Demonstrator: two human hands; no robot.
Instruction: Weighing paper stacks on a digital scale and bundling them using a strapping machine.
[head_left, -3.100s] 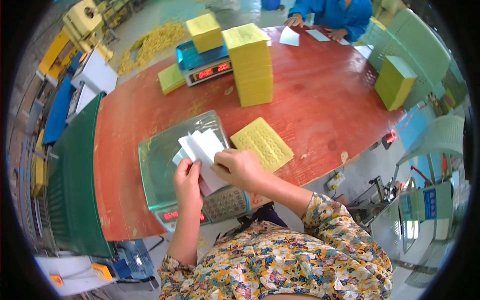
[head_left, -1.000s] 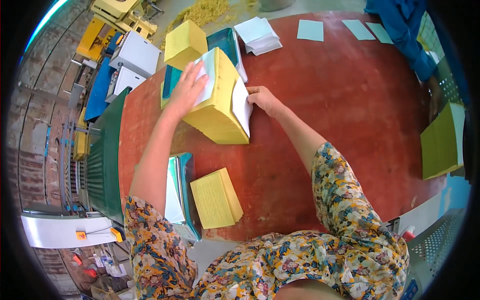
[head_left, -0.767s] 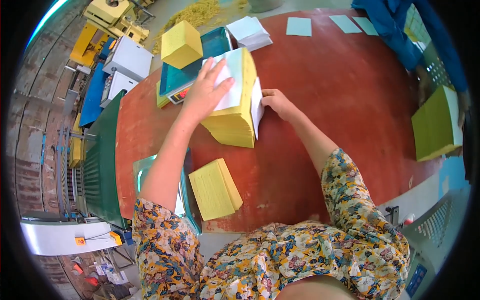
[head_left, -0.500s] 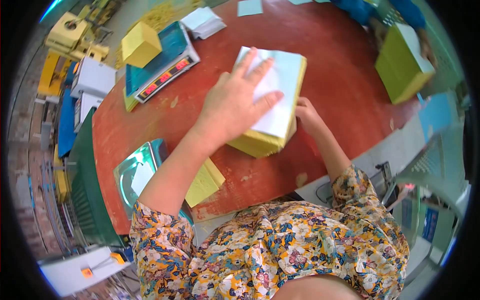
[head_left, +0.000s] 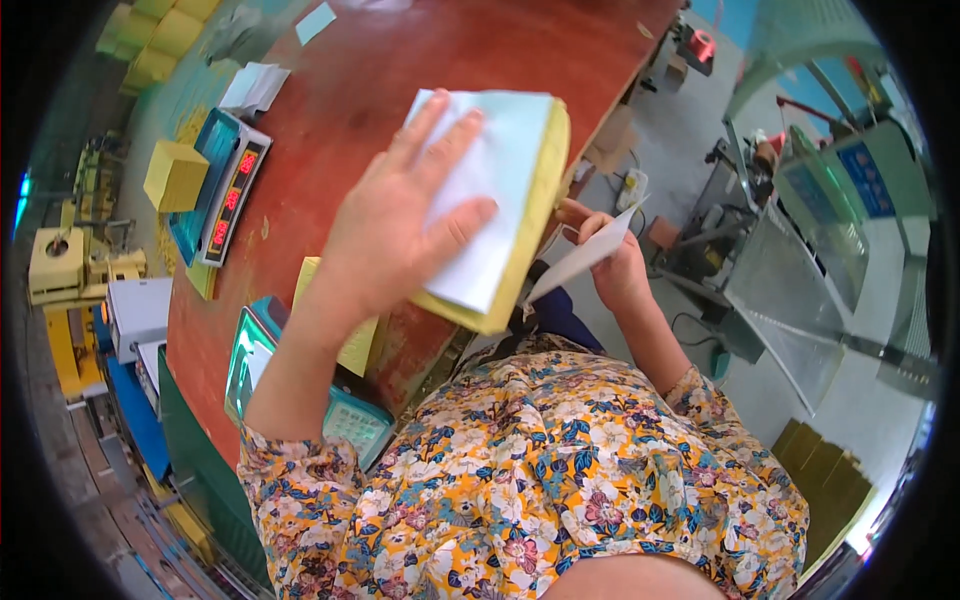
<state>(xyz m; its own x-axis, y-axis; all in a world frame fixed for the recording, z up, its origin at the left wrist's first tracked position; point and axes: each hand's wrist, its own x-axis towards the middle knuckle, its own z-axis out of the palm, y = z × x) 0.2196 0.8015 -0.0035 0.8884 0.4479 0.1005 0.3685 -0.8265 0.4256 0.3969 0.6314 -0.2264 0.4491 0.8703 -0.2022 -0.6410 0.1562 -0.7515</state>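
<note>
A thick stack of yellow paper (head_left: 545, 190) with a whitish-blue sheet (head_left: 512, 150) on top stands on the red table (head_left: 350, 70), close to its right edge. My left hand (head_left: 395, 215) lies flat on that top sheet, fingers stretched and thumb spread. Off the table's edge, to the right of the stack, my right hand (head_left: 622, 268) pinches a white card-like sheet (head_left: 580, 262), tilted and seen nearly edge-on. Part of the right fingers is hidden behind this sheet.
Left of the stack stands a teal scale (head_left: 232, 190) with red digits, bearing a yellow paper block (head_left: 178, 178). A smaller teal scale (head_left: 362, 420) sits under my left forearm, beside yellow sheets (head_left: 358, 350). White papers (head_left: 255, 88) lie farther back. A metal-framed machine (head_left: 790, 290) stands right.
My view has turned to the right. The right hand has come away from the stack's side, and a white sheet now shows in it. A co-worker with another stack has left the view.
</note>
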